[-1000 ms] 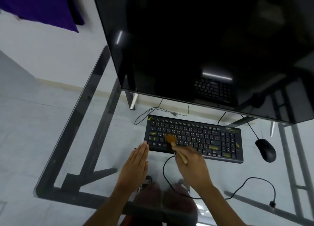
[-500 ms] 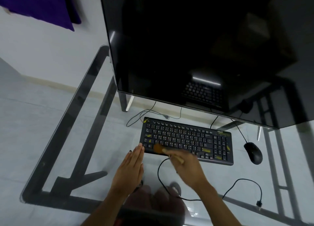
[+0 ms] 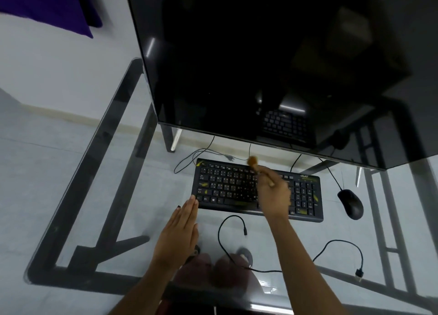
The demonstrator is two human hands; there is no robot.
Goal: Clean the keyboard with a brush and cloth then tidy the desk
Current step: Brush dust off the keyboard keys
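From the head camera, your right hand [image 3: 276,197] is closed around the wooden handle of a small brown-bristled brush [image 3: 257,166], its blurred bristle tuft at the far edge of the black full-size keyboard with yellow key markings [image 3: 227,186], beyond your knuckles. Your left hand [image 3: 181,231] lies flat, fingers together and holding nothing, its fingertips at the keyboard's near-left corner. Keep that palm bracing so the board cannot slide on the clear glass desk [image 3: 151,196]. Sweep row by row in short, light strokes, flicking dust off the far edge. No cloth is visible. The loose black cable [image 3: 221,229] lying between your wrists awaits tidying.
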